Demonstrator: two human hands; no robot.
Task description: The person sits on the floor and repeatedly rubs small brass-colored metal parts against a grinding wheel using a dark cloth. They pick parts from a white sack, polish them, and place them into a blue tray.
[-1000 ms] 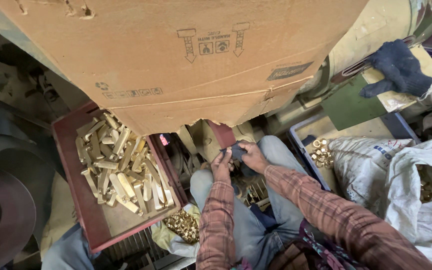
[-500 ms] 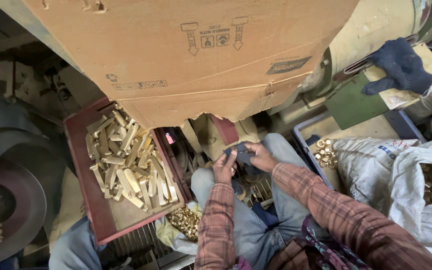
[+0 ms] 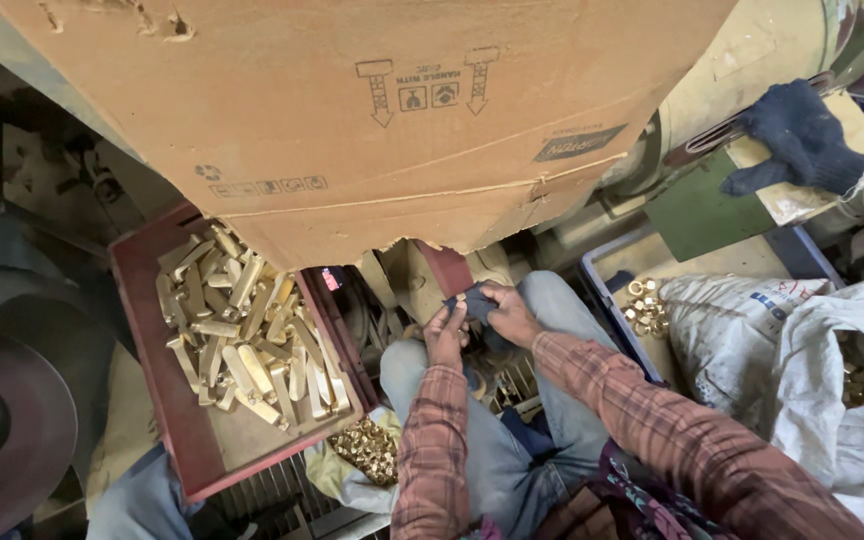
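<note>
Both hands, left [image 3: 445,335] and right [image 3: 510,313], centre frame, fingers clamped on dark cloth [image 3: 474,306] holding small brass part. Risk, judged: part slips, drops between knees. Red tray [image 3: 177,425] left, overhanging.

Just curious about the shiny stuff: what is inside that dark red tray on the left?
The dark red tray holds a loose heap of short brass-coloured bars. Its far end is hidden under the big cardboard sheet, so anything there cannot be seen.

Small dark cloth [image 3: 472,305], bunched between knees
</note>
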